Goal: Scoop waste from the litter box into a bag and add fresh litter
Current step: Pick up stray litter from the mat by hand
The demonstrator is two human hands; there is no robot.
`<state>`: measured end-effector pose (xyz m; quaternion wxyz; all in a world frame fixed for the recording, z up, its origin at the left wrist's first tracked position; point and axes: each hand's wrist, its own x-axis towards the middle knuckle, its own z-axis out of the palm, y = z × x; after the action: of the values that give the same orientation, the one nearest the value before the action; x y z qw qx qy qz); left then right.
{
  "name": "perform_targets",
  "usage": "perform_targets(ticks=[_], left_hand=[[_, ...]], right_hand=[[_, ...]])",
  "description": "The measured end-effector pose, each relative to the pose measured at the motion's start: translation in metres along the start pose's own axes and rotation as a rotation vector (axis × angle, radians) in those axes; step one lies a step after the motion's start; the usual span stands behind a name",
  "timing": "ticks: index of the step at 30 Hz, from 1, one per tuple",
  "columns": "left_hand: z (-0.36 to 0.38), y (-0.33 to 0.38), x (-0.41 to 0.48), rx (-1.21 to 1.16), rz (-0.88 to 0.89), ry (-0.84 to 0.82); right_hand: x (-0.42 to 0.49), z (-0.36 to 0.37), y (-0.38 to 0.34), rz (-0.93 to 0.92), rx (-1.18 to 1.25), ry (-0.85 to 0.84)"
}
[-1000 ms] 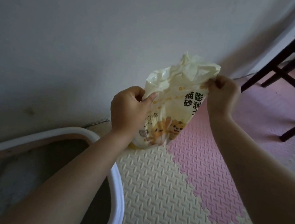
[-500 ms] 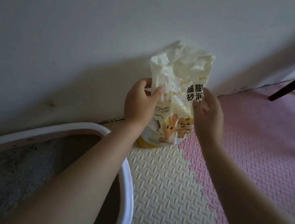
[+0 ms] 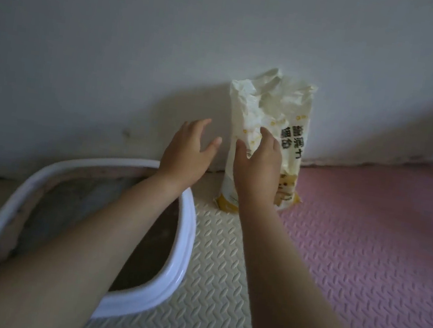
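Note:
A cream and yellow cat litter bag point(image 3: 274, 122) with black characters and cartoon cats stands upright on the floor against the wall, its top crumpled. My left hand point(image 3: 188, 150) hovers just left of the bag with fingers spread, holding nothing. My right hand point(image 3: 258, 167) is in front of the bag, fingers relaxed; whether they touch it is unclear. The white litter box point(image 3: 186, 232) lies at lower left, holding grey-brown litter, and my left forearm crosses over it.
The floor is foam mat, cream tiles point(image 3: 209, 288) in the middle and pink tiles point(image 3: 364, 254) to the right. A plain white wall point(image 3: 143, 42) runs behind the bag and the box.
The bag was held up in both hands, came down onto the floor against the wall, and both hands have let go of it. The view has turned left and the chair is gone from sight.

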<state>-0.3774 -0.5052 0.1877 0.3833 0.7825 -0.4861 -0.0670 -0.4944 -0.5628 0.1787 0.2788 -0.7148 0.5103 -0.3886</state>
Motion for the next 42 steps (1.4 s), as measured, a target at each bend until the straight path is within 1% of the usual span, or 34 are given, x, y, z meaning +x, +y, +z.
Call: perform_targets(ticks=[3,5,7,9,12,14,16,20,23,26,29,33,37,40,42], left_hand=[[-0.044,0.008,-0.005,0.167,-0.017,0.016],[-0.066,0.006,-0.008,0.244,-0.053,-0.014],[-0.075,-0.002,-0.014,0.238,-0.110,-0.058],[-0.073,-0.018,-0.025,0.213,-0.150,-0.085],[-0.069,-0.052,-0.039,0.219,-0.164,-0.119],[-0.074,-0.077,-0.046,0.211,-0.158,-0.152],[-0.088,-0.103,-0.057,0.252,-0.112,-0.177],[-0.155,-0.143,-0.072,0.372,-0.049,-0.163],[-0.217,-0.157,-0.082,0.433,-0.058,-0.156],[-0.275,-0.152,-0.091,0.532,-0.042,-0.240],[-0.334,-0.134,-0.097,0.532,-0.137,-0.262],[-0.436,-0.093,-0.107,0.551,-0.215,-0.257],[-0.563,-0.032,-0.101,0.567,-0.237,-0.213],[-0.649,0.016,-0.092,0.544,-0.255,-0.170],[-0.695,0.038,-0.091,0.519,-0.272,-0.158]], right_hand=[[-0.020,0.018,-0.020,-0.020,0.072,-0.097],[-0.028,0.025,-0.035,-0.076,0.072,-0.149],[-0.031,0.029,-0.044,-0.113,0.030,-0.165],[-0.035,0.033,-0.047,-0.098,0.003,-0.176],[-0.046,0.045,-0.049,-0.148,-0.085,-0.236],[-0.052,0.055,-0.054,-0.214,-0.178,-0.279],[-0.061,0.066,-0.066,-0.239,-0.213,-0.291],[-0.086,0.084,-0.108,-0.335,-0.206,-0.276],[-0.100,0.089,-0.155,-0.321,-0.220,-0.308],[-0.106,0.082,-0.206,-0.282,-0.305,-0.406],[-0.111,0.059,-0.259,-0.299,-0.377,-0.508],[-0.106,0.009,-0.353,-0.334,-0.426,-0.574],[-0.095,-0.046,-0.476,-0.398,-0.457,-0.635],[-0.101,-0.076,-0.566,-0.425,-0.432,-0.659],[-0.110,-0.089,-0.613,-0.428,-0.406,-0.673]])
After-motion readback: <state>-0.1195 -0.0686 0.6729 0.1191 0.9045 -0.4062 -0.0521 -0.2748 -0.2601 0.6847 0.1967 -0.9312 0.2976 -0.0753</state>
